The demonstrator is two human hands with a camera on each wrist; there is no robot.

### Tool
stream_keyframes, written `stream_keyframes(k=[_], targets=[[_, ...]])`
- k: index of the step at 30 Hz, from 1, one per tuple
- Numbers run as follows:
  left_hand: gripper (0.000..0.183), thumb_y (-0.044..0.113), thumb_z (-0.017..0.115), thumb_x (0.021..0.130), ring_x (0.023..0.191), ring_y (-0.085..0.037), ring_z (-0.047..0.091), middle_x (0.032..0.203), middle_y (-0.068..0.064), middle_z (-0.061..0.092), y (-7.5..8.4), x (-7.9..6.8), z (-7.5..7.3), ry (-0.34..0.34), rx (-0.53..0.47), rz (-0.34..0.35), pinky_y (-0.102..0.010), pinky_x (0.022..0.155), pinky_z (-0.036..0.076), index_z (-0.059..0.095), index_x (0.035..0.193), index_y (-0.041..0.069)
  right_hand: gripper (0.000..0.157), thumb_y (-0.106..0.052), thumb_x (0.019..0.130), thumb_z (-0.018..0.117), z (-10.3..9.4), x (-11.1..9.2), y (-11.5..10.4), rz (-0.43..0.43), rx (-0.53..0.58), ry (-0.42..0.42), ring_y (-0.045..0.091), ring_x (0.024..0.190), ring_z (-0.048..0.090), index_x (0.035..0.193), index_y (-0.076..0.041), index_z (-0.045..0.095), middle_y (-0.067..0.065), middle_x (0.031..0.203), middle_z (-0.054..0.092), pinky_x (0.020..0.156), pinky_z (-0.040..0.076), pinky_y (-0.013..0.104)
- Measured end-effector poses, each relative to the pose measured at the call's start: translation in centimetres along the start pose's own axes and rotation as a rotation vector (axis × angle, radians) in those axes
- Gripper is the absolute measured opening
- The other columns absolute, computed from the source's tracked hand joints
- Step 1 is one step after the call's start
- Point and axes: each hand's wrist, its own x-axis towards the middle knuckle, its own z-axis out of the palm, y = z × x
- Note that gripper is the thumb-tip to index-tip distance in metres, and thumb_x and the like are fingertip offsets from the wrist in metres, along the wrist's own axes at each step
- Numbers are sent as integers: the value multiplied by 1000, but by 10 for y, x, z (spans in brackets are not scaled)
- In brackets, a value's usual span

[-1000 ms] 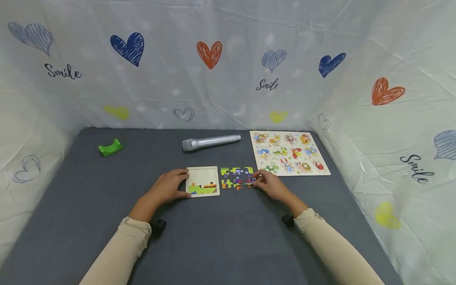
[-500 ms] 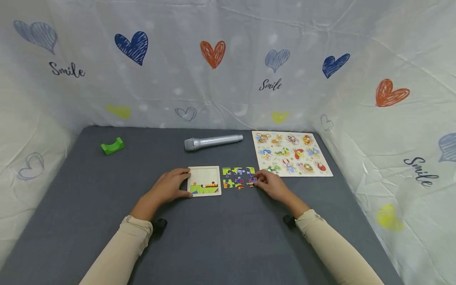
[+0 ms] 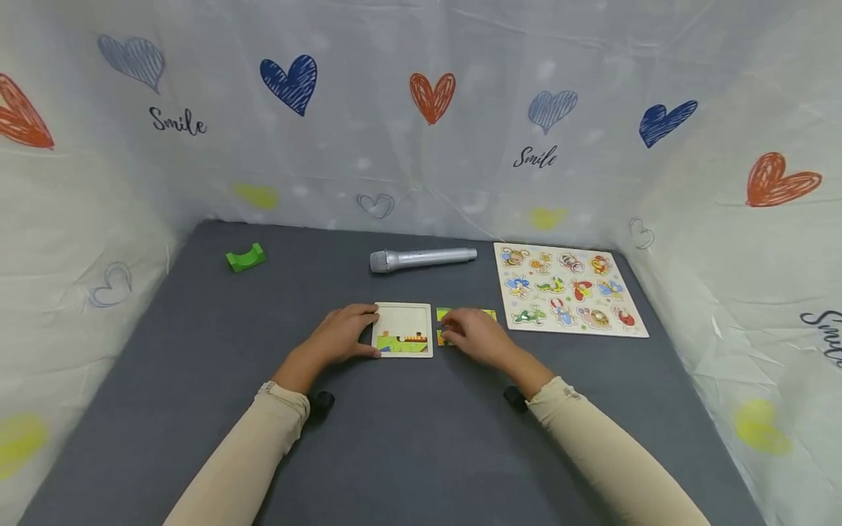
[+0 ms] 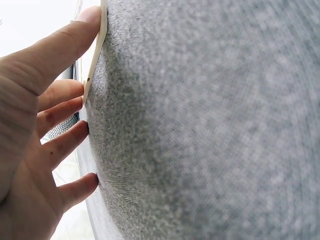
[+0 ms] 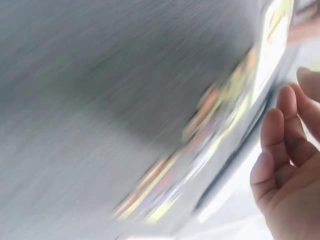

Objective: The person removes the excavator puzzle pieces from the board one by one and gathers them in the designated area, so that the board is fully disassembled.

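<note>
A small wooden puzzle tray (image 3: 403, 318) lies in the middle of the table; fitted pieces with a green and red picture fill its lower part. My left hand (image 3: 338, 336) holds it by the left side, the thumb near its front corner and the fingertips at the back one. In the left wrist view the thumb (image 4: 65, 45) presses the tray's rim (image 4: 93, 62). Over the loose jigsaw pieces (image 3: 441, 315) right of the tray hovers my right hand (image 3: 480, 334), hiding most of them. Its fingers (image 5: 274, 127) are loosely bent, with nothing visible between them.
Behind the tray lies a silver microphone (image 3: 424, 258). A wooden board with insect pictures (image 3: 509, 301) is at the back right, close to the right hand. A green arched block (image 3: 246, 258) sits at the back left. A cloth with hearts surrounds the table.
My right hand has left the rightmost loose piece and moved left over the others toward the tray. The left hand stays on the tray. The head view has turned left.
</note>
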Motion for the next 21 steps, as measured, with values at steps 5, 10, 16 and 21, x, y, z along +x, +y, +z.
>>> stream_keyframes(k=[5, 10, 16, 21], targets=[[75, 45, 76, 82, 140, -30, 36, 151, -10, 41, 5, 1, 6, -4, -14, -5, -58, 110, 31, 52, 140, 4, 23, -18, 91, 68, 21, 23, -31, -188, -163, -50, 21, 93, 63, 113, -10, 71, 4, 101, 70, 85, 50, 40], [75, 45, 76, 82, 140, -30, 36, 150, -10, 42, 5, 1, 8, 7, -16, 8, -58, 109, 33, 53, 140, 4, 31, -21, 91, 68, 34, 37, -47, -208, -213, -127, 23, 99, 61, 122, -15, 68, 4, 111, 67, 79, 49, 41], [74, 45, 76, 82, 140, -28, 37, 150, -9, 43, 0, 3, 4, 22, -4, 17, -56, 110, 33, 53, 139, 5, 30, -19, 90, 70, 36, 45, -52, -180, -182, -162, 22, 98, 58, 120, -17, 69, 3, 110, 64, 77, 46, 39], [73, 45, 76, 82, 140, -28, 36, 150, -9, 42, -3, 2, 2, 13, -6, 6, -57, 111, 31, 53, 139, 6, 29, -19, 87, 74, 36, 51, -55, -176, -151, -168, 25, 106, 58, 116, -16, 70, 5, 113, 64, 82, 47, 43]])
